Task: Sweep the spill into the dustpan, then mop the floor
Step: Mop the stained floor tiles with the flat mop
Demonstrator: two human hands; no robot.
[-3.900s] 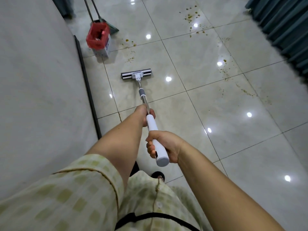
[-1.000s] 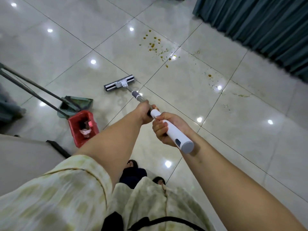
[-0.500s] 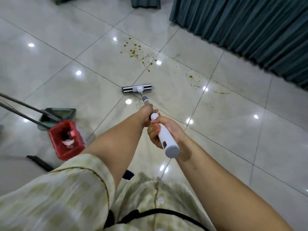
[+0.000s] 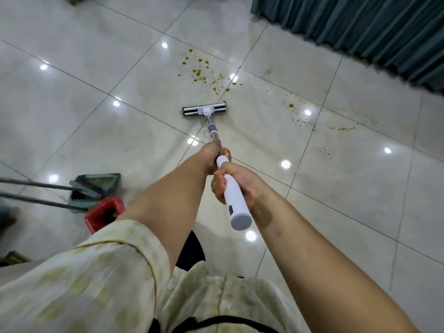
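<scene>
Head view of a person mopping a glossy tiled floor (image 4: pixel 96 75). The left hand (image 4: pixel 212 156) is curled round the metal shaft of the flat mop (image 4: pixel 204 110), and the right hand (image 4: pixel 240 185) grips the white handle grip (image 4: pixel 234 200) nearer the body, the two hands almost touching. A small dark mark (image 4: pixel 230 209) near the grip's grey end cap is too small to read. The mop head lies flat on the floor, its long side running left to right, with a grey collar (image 4: pixel 212 128) on the shaft between it and the left hand. The spill (image 4: pixel 199 73) of yellow-brown spots lies just beyond the head, the nearest spot just beside its far right corner. A thinner trail of spots (image 4: pixel 292 105) runs off to the right along a tile joint. At the near left stand a green dustpan (image 4: pixel 105 182), a brush (image 4: pixel 83 199) and a red bin (image 4: pixel 105 212), close together and well apart from the mop head. Two dark long handles (image 4: pixel 36 193) reach them from the left edge. The hem of a teal curtain (image 4: pixel 360 27) bounds the floor at the far right. Bare tile lies open to the left of the mop head and to its near right. A pale checked sleeve (image 4: pixel 84 272) covers the left upper arm.
</scene>
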